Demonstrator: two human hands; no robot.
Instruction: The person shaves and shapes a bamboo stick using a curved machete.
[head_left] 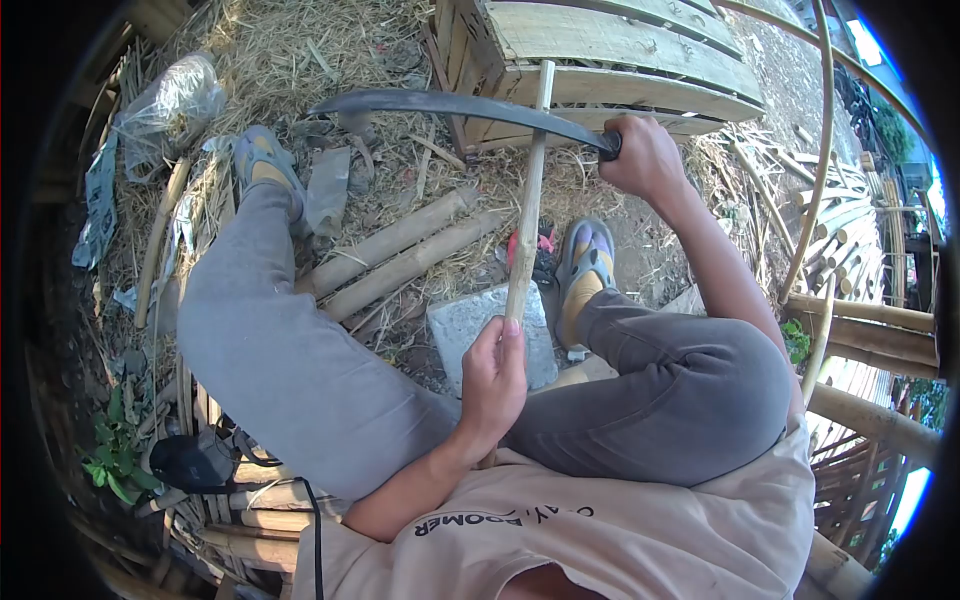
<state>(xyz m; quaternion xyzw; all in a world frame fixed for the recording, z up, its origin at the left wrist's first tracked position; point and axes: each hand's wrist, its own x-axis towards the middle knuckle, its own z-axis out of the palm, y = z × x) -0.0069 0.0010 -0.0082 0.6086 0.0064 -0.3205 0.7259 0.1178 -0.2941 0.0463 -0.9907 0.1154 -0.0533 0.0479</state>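
My right hand (pixel 643 158) is closed around the dark handle of a long curved machete (pixel 430 103), its blade reaching left across the view. The blade crosses a pale wooden stick (pixel 530 205) near the far end and appears to touch it. My left hand (pixel 495 375) grips the lower part of this stick, thumb laid along it, just above my lap. The stick points away from me between my bent legs. Its near end is mostly hidden by my left hand and forearm.
A slatted wooden crate (pixel 620 50) stands ahead. A flat stone block (pixel 440 335) and two bamboo lengths (pixel 410 250) lie between my feet. Straw covers the ground. A clear plastic bag (pixel 180 110) sits at left, a black object (pixel 190 463) near my left hip, stacked poles (pixel 840 240) at right.
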